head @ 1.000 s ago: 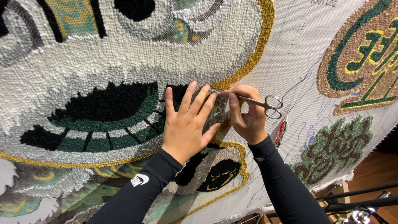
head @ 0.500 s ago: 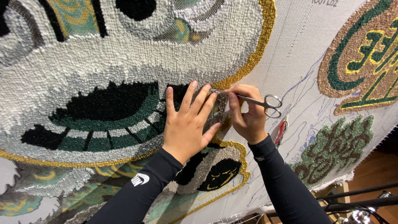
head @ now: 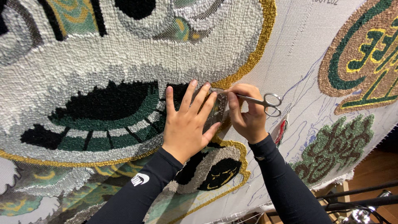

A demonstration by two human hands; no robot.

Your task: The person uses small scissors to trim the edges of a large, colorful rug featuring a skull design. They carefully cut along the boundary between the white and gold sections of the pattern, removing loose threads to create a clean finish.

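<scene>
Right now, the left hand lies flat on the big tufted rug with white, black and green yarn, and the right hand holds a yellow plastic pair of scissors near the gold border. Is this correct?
Not quite. In the head view the scissors in the right hand are small silver metal ones, not yellow plastic. The rest holds: the left hand lies flat on the tufted rug, near the gold border.

No packages, signs or screens, small white logo [head: 139,179] on black left sleeve

Black long sleeves [head: 137,195], white logo left forearm.
</scene>
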